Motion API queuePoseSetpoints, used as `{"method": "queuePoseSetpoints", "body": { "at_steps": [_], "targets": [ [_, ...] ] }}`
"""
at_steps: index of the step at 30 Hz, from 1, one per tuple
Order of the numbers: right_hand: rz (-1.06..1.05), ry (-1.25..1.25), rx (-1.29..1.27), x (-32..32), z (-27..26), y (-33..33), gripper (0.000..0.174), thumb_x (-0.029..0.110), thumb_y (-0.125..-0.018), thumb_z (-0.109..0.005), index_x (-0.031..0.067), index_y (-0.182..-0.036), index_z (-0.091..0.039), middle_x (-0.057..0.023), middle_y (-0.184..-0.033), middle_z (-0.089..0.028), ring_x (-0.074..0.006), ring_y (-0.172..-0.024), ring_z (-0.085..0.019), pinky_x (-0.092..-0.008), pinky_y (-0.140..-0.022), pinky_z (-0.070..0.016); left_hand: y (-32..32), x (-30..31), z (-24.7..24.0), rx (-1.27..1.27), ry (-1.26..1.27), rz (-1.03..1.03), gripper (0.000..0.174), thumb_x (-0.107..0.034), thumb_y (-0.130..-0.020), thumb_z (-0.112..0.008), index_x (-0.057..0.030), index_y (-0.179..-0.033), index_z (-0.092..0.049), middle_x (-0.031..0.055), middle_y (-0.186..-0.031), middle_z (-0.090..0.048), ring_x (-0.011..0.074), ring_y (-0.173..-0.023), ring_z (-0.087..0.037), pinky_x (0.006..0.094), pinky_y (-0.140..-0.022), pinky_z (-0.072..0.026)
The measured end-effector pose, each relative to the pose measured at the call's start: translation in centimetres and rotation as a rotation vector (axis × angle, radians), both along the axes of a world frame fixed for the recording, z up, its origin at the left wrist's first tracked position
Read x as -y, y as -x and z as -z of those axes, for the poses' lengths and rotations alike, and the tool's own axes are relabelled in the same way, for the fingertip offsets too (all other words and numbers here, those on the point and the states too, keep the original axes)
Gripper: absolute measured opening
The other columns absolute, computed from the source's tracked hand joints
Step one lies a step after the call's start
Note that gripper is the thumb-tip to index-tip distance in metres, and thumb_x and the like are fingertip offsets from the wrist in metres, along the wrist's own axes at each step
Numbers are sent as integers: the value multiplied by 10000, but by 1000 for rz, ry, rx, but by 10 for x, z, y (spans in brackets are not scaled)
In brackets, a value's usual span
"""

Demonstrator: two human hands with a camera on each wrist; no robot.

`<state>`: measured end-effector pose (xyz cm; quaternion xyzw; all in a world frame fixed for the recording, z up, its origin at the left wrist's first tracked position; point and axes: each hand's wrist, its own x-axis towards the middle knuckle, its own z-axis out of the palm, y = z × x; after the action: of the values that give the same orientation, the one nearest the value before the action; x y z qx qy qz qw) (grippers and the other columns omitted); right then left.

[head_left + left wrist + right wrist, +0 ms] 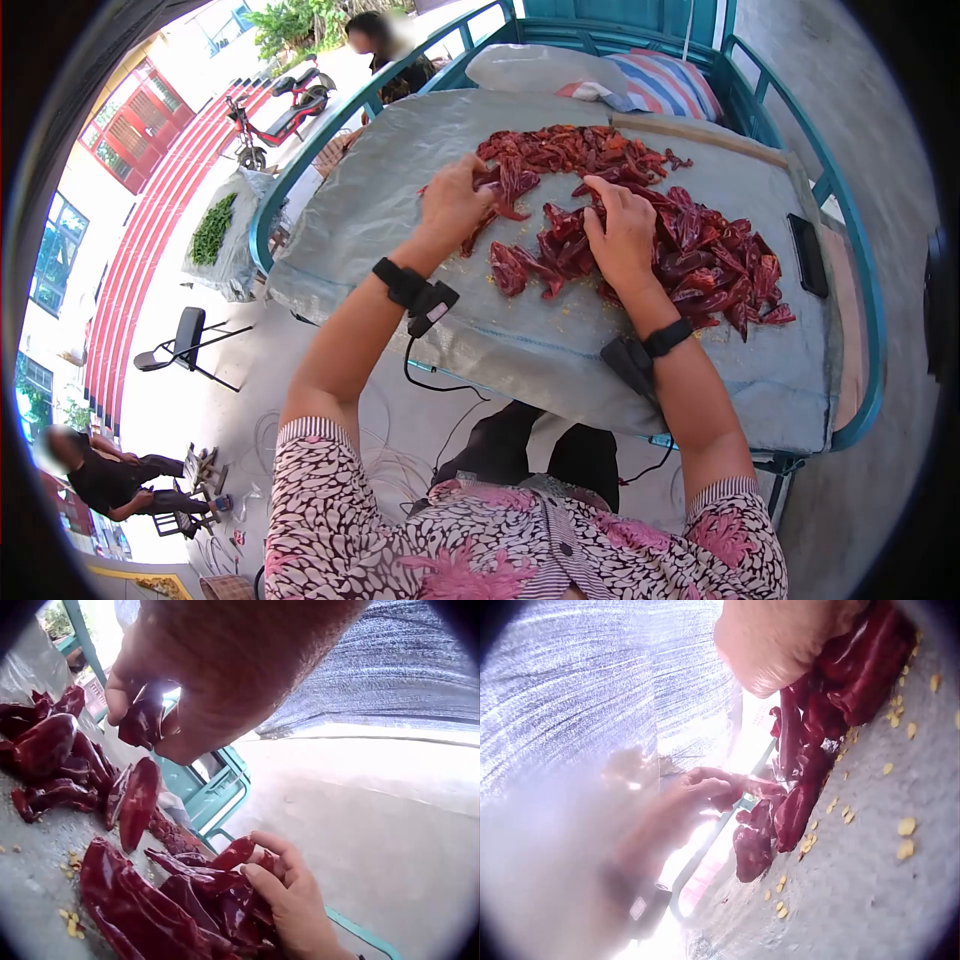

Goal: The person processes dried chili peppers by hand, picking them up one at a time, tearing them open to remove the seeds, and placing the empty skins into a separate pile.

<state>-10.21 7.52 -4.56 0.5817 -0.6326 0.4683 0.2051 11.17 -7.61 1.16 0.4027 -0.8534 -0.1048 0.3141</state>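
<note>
Dried red chili peppers (700,250) lie in a loose pile at the right of the grey sheet (400,180). In the left wrist view the left hand (217,675) pinches a dark red pepper piece (141,724) between thumb and fingers; in the head view this hand (455,210) is over the smaller peppers at the left. The right hand (622,235) rests on the near pile, its fingers bent around peppers, as the left wrist view also shows the hand (296,900) with a pepper (234,853) at its fingertips.
A black phone (808,255) lies at the sheet's right edge. Teal rails (850,250) surround the cart bed. Behind are a white sack (540,70) and a striped bag (665,85). Pale seeds (906,826) are scattered on the sheet. Two other people are at the left, beyond the cart.
</note>
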Motion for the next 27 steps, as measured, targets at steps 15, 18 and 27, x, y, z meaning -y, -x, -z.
{"method": "queuePoseSetpoints", "body": {
  "at_steps": [15, 18, 27],
  "targets": [
    [111, -40, 131, 1, 5, 5, 217, 183, -957, -695, 118, -1139, -598, -49, -1042, -706, -273, -1024, -659, -462, -1045, -395, 47, -49, 36, 352, 143, 429, 368, -196, -874, -673, -156, -1240, -676, 109, -1145, -701, 364, -1164, -581, 475, -1009, -469],
    [127, -63, 135, 1, 5, 7, 195, 165, -949, -693, 124, -1117, -601, -43, -1042, -702, -269, -1018, -657, -456, -1042, -396, 50, -52, 28, 352, 59, 397, 256, -170, -899, -643, -118, -1147, -686, 117, -1083, -693, 360, -1120, -610, 469, -973, -493],
    [66, 198, 105, 1, -2, 7, 171, 102, -894, -719, 121, -1042, -636, -29, -994, -693, -279, -978, -642, -462, -1020, -425, 14, -34, -7, -109, 119, 186, 223, -17, -896, -596, -55, -1083, -711, 157, -1123, -685, 365, -1068, -649, 455, -940, -516]
  ]
}}
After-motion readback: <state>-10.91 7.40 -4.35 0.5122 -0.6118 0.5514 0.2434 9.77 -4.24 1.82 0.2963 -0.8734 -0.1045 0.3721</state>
